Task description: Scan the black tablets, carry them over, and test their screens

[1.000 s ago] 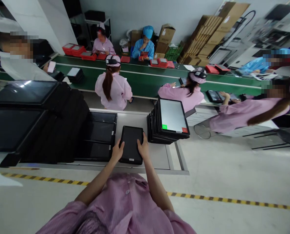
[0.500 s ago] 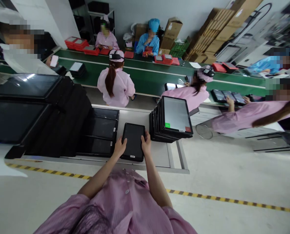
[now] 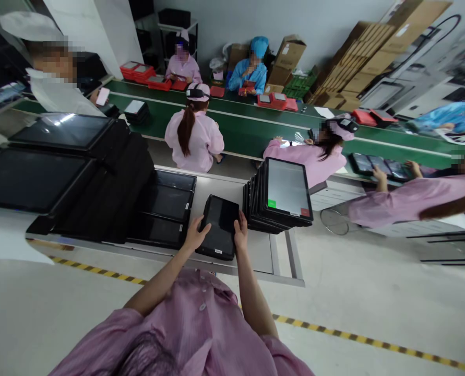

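I hold a black tablet [image 3: 220,225] with both hands over a grey work table [image 3: 261,250]. My left hand [image 3: 195,235] grips its left edge with the thumb on the screen. On the right edge, my right hand [image 3: 240,233] is closed the same way. The tablet's dark screen faces up and its far end is tilted upward. Right of it leans a stack of several black tablets [image 3: 279,196], the front one with a lit pale screen. A row of dark tablets [image 3: 165,209] lies flat on the table to the left.
Large black screens [image 3: 40,172] fill the table's left end. Beyond it, people in pink and blue coats work at a green conveyor [image 3: 240,125] with red trays [image 3: 273,101]. Cardboard boxes [image 3: 353,68] are piled at the back right. Yellow-black tape [image 3: 334,334] marks the floor.
The tablet's far end has lifted from flat to tilted while both hands keep their grip. The camera view has shifted a little to the left, so everything sits further right in the picture.
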`<state>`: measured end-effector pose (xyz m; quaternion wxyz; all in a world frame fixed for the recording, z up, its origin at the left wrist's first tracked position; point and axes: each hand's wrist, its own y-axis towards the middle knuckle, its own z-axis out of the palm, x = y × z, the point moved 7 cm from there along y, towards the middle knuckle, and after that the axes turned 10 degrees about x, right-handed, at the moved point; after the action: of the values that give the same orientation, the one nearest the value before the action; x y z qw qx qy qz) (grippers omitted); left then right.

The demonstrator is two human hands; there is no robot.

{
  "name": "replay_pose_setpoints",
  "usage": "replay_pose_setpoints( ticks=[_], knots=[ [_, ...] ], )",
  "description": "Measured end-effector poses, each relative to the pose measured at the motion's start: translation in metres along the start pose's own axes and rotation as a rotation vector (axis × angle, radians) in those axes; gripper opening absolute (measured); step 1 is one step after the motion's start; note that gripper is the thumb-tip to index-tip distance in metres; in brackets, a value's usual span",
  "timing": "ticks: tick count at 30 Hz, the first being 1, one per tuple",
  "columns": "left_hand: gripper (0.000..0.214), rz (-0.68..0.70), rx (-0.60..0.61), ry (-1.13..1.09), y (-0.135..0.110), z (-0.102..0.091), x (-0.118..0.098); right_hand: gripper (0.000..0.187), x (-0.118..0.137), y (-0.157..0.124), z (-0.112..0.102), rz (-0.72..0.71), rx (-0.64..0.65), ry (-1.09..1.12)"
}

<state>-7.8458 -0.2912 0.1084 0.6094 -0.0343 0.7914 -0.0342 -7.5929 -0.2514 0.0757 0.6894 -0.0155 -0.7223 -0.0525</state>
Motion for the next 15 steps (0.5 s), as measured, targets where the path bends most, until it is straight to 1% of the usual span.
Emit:
replay_pose_setpoints(
  ticks=[3,6,8,12,15],
  knots=[
    [0.048,-0.047,-0.004,-0.089,0.005,0.0,0.009,0.098,-0.002,0.002,0.001,0.001,-0.005,0.008],
    [0.055,-0.164,0.026,-0.202,0.013,0.001,0.021,0.093,0.0,0.001,0.004,0.012,-0.004,-0.015],
    [0.059,-0.216,0.031,-0.217,0.017,-0.001,0.025,0.087,0.002,-0.001,0.005,0.011,-0.004,-0.031],
    [0.057,-0.177,0.028,-0.139,0.02,-0.006,0.024,0.081,0.009,-0.003,0.005,0.003,-0.011,-0.067],
    [0.057,-0.169,-0.008,-0.157,0.016,-0.011,0.025,0.077,0.011,-0.003,0.005,0.02,-0.017,-0.089]
  ],
)
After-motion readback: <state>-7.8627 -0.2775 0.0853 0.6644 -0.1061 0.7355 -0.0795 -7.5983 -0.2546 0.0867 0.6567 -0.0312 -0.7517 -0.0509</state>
